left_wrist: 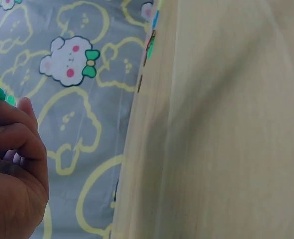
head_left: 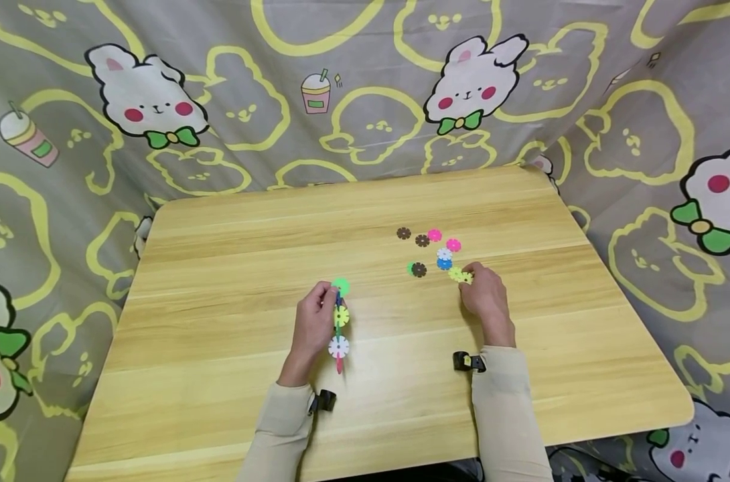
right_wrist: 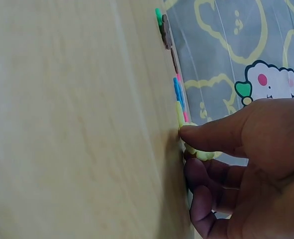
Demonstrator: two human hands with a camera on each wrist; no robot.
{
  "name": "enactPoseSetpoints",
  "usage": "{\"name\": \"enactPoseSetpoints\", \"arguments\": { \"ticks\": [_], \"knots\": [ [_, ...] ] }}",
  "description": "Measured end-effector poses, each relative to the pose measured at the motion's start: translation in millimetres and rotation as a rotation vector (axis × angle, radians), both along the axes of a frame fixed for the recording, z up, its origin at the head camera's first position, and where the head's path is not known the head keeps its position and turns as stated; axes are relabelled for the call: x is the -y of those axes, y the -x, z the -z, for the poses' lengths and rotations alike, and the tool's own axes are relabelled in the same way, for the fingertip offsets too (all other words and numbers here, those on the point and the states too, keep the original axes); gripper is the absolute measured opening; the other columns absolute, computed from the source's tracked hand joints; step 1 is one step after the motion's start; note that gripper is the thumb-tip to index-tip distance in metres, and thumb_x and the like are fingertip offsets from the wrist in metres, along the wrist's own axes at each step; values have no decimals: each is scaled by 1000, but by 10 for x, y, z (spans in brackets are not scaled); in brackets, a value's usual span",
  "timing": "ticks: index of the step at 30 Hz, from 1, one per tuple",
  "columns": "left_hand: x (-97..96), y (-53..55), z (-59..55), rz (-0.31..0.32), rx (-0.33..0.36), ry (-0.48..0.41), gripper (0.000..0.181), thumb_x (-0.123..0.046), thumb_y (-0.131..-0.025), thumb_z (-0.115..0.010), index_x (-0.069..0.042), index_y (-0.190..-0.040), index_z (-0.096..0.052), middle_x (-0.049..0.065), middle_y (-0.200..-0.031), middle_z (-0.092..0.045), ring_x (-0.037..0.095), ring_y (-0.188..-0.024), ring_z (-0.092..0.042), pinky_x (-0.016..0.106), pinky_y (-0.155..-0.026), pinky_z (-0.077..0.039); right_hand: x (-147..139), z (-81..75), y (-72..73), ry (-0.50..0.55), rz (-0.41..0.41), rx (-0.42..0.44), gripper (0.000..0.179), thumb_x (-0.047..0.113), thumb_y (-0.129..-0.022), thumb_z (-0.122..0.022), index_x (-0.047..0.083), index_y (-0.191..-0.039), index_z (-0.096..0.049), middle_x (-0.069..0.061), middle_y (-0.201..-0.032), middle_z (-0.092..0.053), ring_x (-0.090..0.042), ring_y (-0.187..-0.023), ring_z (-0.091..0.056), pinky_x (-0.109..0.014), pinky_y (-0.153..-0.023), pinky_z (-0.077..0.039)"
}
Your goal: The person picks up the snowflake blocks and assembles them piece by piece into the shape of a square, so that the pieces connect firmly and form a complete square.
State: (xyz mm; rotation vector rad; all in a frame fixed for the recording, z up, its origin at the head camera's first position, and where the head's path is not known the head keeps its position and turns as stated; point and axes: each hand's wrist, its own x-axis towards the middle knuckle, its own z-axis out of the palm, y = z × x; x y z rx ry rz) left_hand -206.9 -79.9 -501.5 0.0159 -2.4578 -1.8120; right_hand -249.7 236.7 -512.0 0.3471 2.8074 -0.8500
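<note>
My left hand [head_left: 314, 320] pinches a chain of slotted plastic discs near its top. Its green disc [head_left: 341, 286] is uppermost, followed by a blue one, a yellow disc [head_left: 341, 316], another green one, a white disc [head_left: 339, 347] and a pink one at the bottom. In the left wrist view, curled fingers [left_wrist: 17, 124] meet a green disc at the left edge. Down at the tabletop, my right hand [head_left: 487, 296] pinches a yellow slotted disc [right_wrist: 204, 155] between thumb and fingers. Another yellow disc [head_left: 455, 274] lies right beside it, partly overlapped in the head view.
Beyond my right hand lie a blue disc [head_left: 444, 264], a white disc [head_left: 444, 254], pink discs [head_left: 453, 245] and brown discs [head_left: 404, 233]. One brown disc [head_left: 419, 270] partly covers a green one. Patterned cloth [head_left: 365, 127] hangs behind the wooden table [head_left: 220, 248] and along its sides.
</note>
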Motion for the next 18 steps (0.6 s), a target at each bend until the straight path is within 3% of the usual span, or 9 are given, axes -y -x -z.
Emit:
{"name": "enactPoseSetpoints", "arguments": {
  "ticks": [10, 18],
  "knots": [
    [-1, -8, -20, 13, -3, -10, 25, -18, -102, -46, -4, -90, -63, 10, -75, -65, 10, -56, -53, 20, -49, -43, -1, 4, -18, -24, -19, -20, 30, 19, -98, -53, 11, -127, -56, -22, -124, -60, -35, -100, -57, -43, -76, -46],
    [8, -12, -21, 7, -6, 0, 25, -18, -102, -47, -4, -90, -64, 9, -74, -65, 11, -57, -54, 20, -51, -43, 24, -18, -26, 13, -18, -23, 35, 25, -101, -48, 16, -134, -50, -22, -117, -60, -28, -75, -50, -32, -61, -37]
  ]
}}
